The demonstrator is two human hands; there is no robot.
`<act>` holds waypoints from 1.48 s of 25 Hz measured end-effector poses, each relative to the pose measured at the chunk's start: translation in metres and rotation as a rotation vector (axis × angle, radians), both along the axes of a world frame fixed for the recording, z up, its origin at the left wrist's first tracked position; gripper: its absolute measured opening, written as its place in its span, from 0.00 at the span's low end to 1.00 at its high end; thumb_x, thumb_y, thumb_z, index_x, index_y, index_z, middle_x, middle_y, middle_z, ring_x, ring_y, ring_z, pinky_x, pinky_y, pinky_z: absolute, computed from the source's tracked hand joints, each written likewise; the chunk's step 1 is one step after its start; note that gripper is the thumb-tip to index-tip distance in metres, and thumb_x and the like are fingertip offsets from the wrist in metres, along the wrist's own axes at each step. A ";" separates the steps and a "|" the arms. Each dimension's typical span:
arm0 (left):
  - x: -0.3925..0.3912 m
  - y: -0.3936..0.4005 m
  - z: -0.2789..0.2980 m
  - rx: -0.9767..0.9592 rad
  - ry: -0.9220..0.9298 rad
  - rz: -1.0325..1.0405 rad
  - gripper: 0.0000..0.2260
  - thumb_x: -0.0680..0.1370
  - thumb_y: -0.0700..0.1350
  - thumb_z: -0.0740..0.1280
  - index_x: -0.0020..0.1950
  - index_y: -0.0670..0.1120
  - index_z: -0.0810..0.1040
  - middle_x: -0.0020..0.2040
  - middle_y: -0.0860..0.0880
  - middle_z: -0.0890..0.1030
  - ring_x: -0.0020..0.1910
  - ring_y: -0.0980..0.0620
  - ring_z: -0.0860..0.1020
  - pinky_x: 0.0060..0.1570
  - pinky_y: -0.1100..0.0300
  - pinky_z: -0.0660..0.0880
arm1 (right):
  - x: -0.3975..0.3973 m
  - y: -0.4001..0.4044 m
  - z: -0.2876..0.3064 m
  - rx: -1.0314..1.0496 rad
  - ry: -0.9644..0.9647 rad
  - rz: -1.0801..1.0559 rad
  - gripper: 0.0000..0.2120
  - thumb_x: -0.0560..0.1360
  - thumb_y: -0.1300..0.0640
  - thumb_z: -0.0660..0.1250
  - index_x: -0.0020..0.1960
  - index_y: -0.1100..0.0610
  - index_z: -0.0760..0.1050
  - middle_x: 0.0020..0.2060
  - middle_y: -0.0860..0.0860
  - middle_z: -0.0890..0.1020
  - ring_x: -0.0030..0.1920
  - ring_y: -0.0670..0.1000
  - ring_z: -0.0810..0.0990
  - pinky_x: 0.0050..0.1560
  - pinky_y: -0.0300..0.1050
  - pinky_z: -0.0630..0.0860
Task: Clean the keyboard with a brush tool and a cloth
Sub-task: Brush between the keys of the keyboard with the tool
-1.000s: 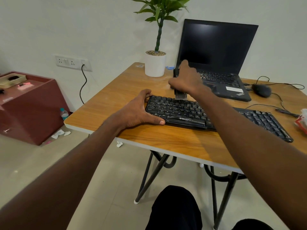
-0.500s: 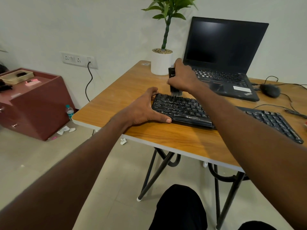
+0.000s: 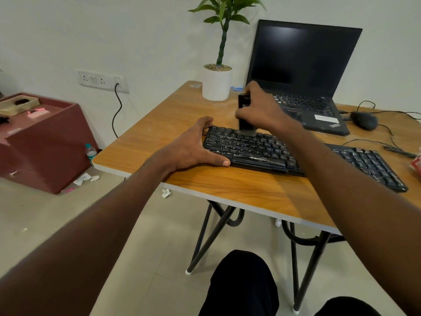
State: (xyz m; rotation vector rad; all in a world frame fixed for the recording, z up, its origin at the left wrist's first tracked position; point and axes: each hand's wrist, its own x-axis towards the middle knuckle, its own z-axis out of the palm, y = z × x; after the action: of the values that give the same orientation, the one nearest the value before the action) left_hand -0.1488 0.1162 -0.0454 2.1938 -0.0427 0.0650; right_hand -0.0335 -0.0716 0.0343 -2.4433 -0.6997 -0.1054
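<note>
I see the wooden table [image 3: 239, 185] filling the middle of the head view, its black folding legs [image 3: 211, 233] going down to the tiled floor. To the left, off the table, stands a dark red cabinet [image 3: 45, 142], and a wall socket [image 3: 102, 79] with a black cord hangs above it. At the table's far side the open laptop [image 3: 303, 71] sits with its screen dark, just behind the keyboard's far edge. A white pot with a green plant [image 3: 216, 82] stands to the laptop's left, near my brushing hand. A black mouse [image 3: 364, 120] and its cables lie at the far right.

The black keyboard [image 3: 296, 156] lies flat on the table, long axis running from the left-centre to the near right, spacebar side toward me. My right forearm crosses over its middle and hides that stretch of keys.

My left hand [image 3: 193, 148] rests spread at the keyboard's left end, thumb along the front edge, fingers curled round the far corner, bracing it.

My right hand [image 3: 259, 110] is closed around the brush tool [image 3: 245, 115], a black upright block with its long axis near vertical. Its bristles point down and touch the top key row at the left part of the keyboard.
</note>
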 end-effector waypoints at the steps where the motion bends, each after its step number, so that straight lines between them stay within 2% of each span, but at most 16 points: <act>1: 0.000 -0.001 0.000 0.008 0.001 -0.002 0.63 0.58 0.63 0.87 0.85 0.55 0.55 0.82 0.54 0.65 0.76 0.55 0.65 0.78 0.51 0.66 | -0.001 -0.009 0.003 -0.046 -0.001 -0.034 0.26 0.75 0.57 0.74 0.67 0.54 0.64 0.56 0.56 0.76 0.54 0.57 0.79 0.50 0.53 0.82; 2: -0.001 -0.001 0.001 0.013 0.000 -0.002 0.62 0.58 0.64 0.87 0.84 0.55 0.55 0.81 0.54 0.65 0.76 0.55 0.65 0.78 0.51 0.66 | -0.001 -0.015 0.007 -0.083 -0.003 -0.070 0.26 0.74 0.56 0.74 0.67 0.54 0.65 0.56 0.57 0.76 0.54 0.58 0.80 0.53 0.55 0.82; 4: -0.002 -0.001 0.002 0.012 -0.001 -0.001 0.63 0.57 0.65 0.86 0.84 0.55 0.56 0.81 0.55 0.65 0.76 0.55 0.66 0.77 0.50 0.67 | -0.005 -0.020 0.011 -0.089 -0.030 -0.099 0.27 0.74 0.55 0.75 0.67 0.55 0.66 0.56 0.56 0.77 0.54 0.57 0.79 0.53 0.53 0.82; 6: -0.002 0.000 0.002 0.010 0.002 0.003 0.63 0.56 0.66 0.86 0.84 0.56 0.57 0.80 0.55 0.66 0.75 0.55 0.66 0.77 0.49 0.67 | -0.010 -0.019 0.009 0.046 0.006 -0.048 0.27 0.75 0.57 0.75 0.67 0.55 0.65 0.56 0.55 0.77 0.53 0.55 0.80 0.51 0.50 0.82; 9: -0.002 -0.001 0.002 0.009 0.012 -0.003 0.63 0.56 0.67 0.86 0.84 0.56 0.57 0.79 0.55 0.66 0.75 0.54 0.67 0.77 0.49 0.68 | -0.015 -0.032 0.002 0.119 0.104 -0.052 0.27 0.76 0.60 0.74 0.68 0.55 0.64 0.55 0.55 0.76 0.54 0.56 0.81 0.52 0.52 0.84; 12: -0.001 0.000 0.000 -0.002 0.007 -0.006 0.63 0.56 0.66 0.86 0.84 0.56 0.57 0.79 0.55 0.66 0.74 0.55 0.66 0.74 0.53 0.68 | -0.017 -0.049 0.001 -0.048 -0.102 -0.231 0.28 0.73 0.60 0.74 0.67 0.55 0.64 0.50 0.54 0.77 0.50 0.56 0.80 0.46 0.51 0.82; 14: -0.002 0.000 0.001 -0.001 0.003 -0.012 0.62 0.56 0.66 0.86 0.84 0.56 0.57 0.79 0.55 0.67 0.74 0.55 0.67 0.72 0.56 0.68 | -0.020 -0.048 -0.004 0.098 -0.103 -0.201 0.28 0.74 0.63 0.74 0.67 0.56 0.63 0.49 0.53 0.77 0.45 0.53 0.82 0.40 0.49 0.84; 17: -0.001 0.000 0.000 0.006 0.008 -0.008 0.63 0.56 0.67 0.85 0.84 0.56 0.57 0.78 0.56 0.67 0.75 0.54 0.67 0.74 0.54 0.68 | -0.025 -0.044 -0.009 0.353 0.108 -0.095 0.26 0.78 0.64 0.73 0.68 0.57 0.61 0.49 0.49 0.73 0.43 0.49 0.81 0.32 0.37 0.81; 19: -0.001 0.000 0.000 0.005 0.015 -0.009 0.62 0.57 0.67 0.85 0.83 0.57 0.57 0.78 0.55 0.67 0.75 0.53 0.67 0.75 0.51 0.69 | -0.023 -0.052 -0.011 0.288 0.091 -0.119 0.27 0.77 0.63 0.73 0.68 0.56 0.62 0.47 0.48 0.73 0.43 0.49 0.81 0.32 0.38 0.80; 22: 0.000 0.002 -0.001 0.005 0.015 -0.011 0.61 0.58 0.65 0.86 0.84 0.57 0.56 0.79 0.54 0.66 0.74 0.54 0.67 0.75 0.52 0.68 | -0.022 -0.065 -0.011 0.134 -0.105 -0.226 0.27 0.75 0.63 0.74 0.67 0.55 0.63 0.51 0.53 0.77 0.45 0.52 0.81 0.36 0.41 0.79; 24: -0.001 0.001 0.000 0.012 0.014 -0.018 0.62 0.58 0.67 0.85 0.84 0.57 0.56 0.80 0.54 0.65 0.75 0.53 0.66 0.74 0.52 0.68 | -0.025 -0.072 -0.012 0.243 -0.061 -0.170 0.28 0.75 0.63 0.75 0.67 0.54 0.63 0.54 0.52 0.76 0.48 0.52 0.82 0.39 0.43 0.83; 26: -0.001 0.000 0.000 0.040 0.018 -0.019 0.63 0.57 0.72 0.82 0.84 0.57 0.55 0.81 0.53 0.65 0.75 0.52 0.66 0.74 0.51 0.68 | -0.031 -0.076 -0.012 0.465 0.070 -0.138 0.30 0.75 0.63 0.77 0.68 0.55 0.63 0.54 0.50 0.75 0.47 0.50 0.81 0.39 0.42 0.84; 29: -0.006 -0.009 0.005 0.165 0.005 0.033 0.61 0.60 0.82 0.70 0.85 0.55 0.53 0.82 0.48 0.66 0.75 0.49 0.68 0.75 0.47 0.67 | -0.038 -0.078 -0.008 0.805 0.304 -0.235 0.28 0.78 0.61 0.75 0.70 0.58 0.63 0.57 0.52 0.76 0.46 0.46 0.80 0.29 0.29 0.76; 32: -0.009 -0.032 0.006 0.517 -0.169 0.121 0.58 0.65 0.86 0.56 0.85 0.51 0.53 0.83 0.45 0.65 0.79 0.44 0.66 0.79 0.39 0.60 | -0.040 -0.070 -0.012 0.734 0.286 -0.234 0.24 0.79 0.60 0.73 0.69 0.58 0.66 0.56 0.52 0.77 0.43 0.43 0.78 0.25 0.26 0.71; 34: -0.005 -0.047 0.004 0.574 -0.258 0.159 0.56 0.68 0.85 0.53 0.86 0.50 0.53 0.83 0.46 0.64 0.81 0.45 0.64 0.79 0.39 0.58 | -0.035 -0.068 -0.014 0.642 0.220 -0.202 0.22 0.78 0.59 0.74 0.67 0.57 0.68 0.53 0.50 0.77 0.43 0.43 0.78 0.28 0.27 0.72; 37: 0.005 -0.054 -0.002 0.594 -0.172 0.203 0.60 0.66 0.88 0.52 0.86 0.48 0.52 0.83 0.44 0.64 0.81 0.44 0.65 0.79 0.37 0.59 | -0.030 -0.081 -0.015 0.538 0.197 -0.252 0.24 0.77 0.60 0.74 0.66 0.56 0.63 0.47 0.46 0.74 0.43 0.45 0.78 0.36 0.37 0.79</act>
State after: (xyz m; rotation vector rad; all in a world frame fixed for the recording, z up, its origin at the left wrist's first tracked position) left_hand -0.1440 0.0627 -0.0477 2.7744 0.0746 0.4004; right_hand -0.0632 -0.1523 0.0192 -1.9745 -0.2314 -0.1298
